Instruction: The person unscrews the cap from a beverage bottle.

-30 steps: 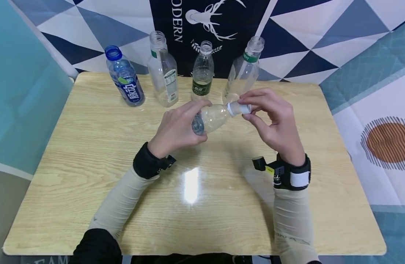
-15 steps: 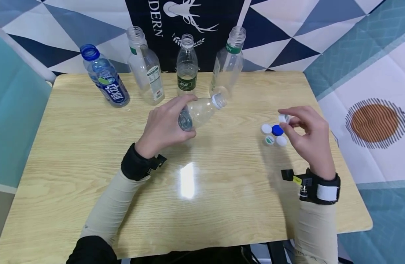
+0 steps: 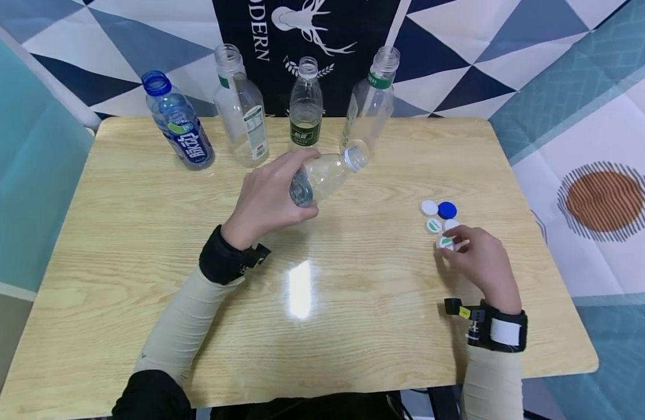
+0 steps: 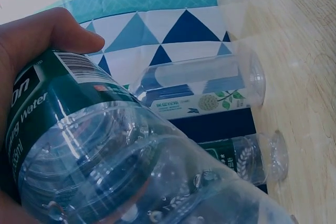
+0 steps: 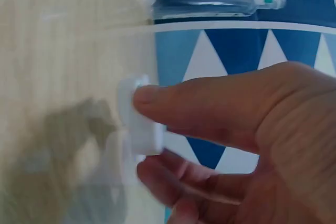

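Note:
My left hand (image 3: 267, 195) grips a clear plastic water bottle (image 3: 327, 174) around its base end. The bottle lies tilted above the table, its uncapped mouth towards the right. In the left wrist view, the bottle's dark green label (image 4: 79, 85) shows under my finger. Thumb and fingers of my right hand (image 3: 480, 256) pinch a white bottle cap (image 3: 445, 242) with a green mark, at or just above the tabletop. Close beside it lie a white cap (image 3: 428, 207), a blue cap (image 3: 447, 210) and other white caps (image 3: 433, 226). The right wrist view shows the pinched cap (image 5: 143, 124) edge-on.
Uncapped bottles stand along the table's back edge: a blue one (image 3: 180, 125), a large clear one (image 3: 243, 122), a small green-labelled one (image 3: 306, 111) and another large clear one (image 3: 372, 105). Behind them hangs a patterned cloth (image 3: 453, 52). The wooden table (image 3: 354, 326) reflects a light.
My right hand has come away from the bottle's mouth with the white cap and moved right and down to the other caps. My left hand keeps holding the bottle. The head view has shifted.

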`<state>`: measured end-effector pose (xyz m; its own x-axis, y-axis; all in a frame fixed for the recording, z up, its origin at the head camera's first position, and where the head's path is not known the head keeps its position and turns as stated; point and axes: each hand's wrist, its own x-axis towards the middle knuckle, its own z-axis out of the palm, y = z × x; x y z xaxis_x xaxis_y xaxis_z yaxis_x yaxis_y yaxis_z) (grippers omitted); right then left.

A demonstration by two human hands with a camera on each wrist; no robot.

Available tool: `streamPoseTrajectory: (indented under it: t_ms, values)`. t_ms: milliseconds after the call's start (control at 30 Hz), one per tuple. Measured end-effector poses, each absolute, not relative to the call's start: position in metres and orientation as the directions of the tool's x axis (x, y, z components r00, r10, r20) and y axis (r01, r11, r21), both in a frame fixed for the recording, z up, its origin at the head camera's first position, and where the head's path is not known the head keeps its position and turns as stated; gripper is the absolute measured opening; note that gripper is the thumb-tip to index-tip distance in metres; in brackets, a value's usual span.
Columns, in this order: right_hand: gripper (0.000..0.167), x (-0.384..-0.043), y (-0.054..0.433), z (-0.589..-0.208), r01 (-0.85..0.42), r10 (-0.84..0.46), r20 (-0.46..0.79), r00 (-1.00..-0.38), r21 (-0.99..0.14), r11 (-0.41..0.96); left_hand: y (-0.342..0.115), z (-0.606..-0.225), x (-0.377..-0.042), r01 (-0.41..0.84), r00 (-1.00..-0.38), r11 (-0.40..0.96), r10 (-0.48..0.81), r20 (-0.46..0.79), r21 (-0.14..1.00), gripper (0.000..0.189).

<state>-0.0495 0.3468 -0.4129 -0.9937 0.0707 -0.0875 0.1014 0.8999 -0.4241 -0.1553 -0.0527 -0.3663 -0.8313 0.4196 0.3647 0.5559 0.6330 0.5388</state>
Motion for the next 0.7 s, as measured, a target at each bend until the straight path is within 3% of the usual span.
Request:
streamPoseTrajectory:
  t_ms: [333,500,700]
  values:
    - [0.044,-0.047,0.344,-0.425,0.166,0.121,-0.139,-0.983,-0.384,0.909,-0.053,-0.365,-0.155,0.550,-0.835,0.630,0.407,0.370,0.547,0.077]
    - [0.046,-0.046,0.342,-0.417,0.134,0.128,-0.041,-0.991,-0.392,0.910,-0.054,-0.365,-0.157,0.541,-0.841,0.632,0.401,0.362,0.555,0.077]
    - [0.032,-0.061,0.320,-0.389,-0.045,0.012,0.131,-0.991,-0.422,0.905,-0.053,-0.366,-0.157,0.532,-0.846,0.626,0.405,0.346,0.570,0.078]
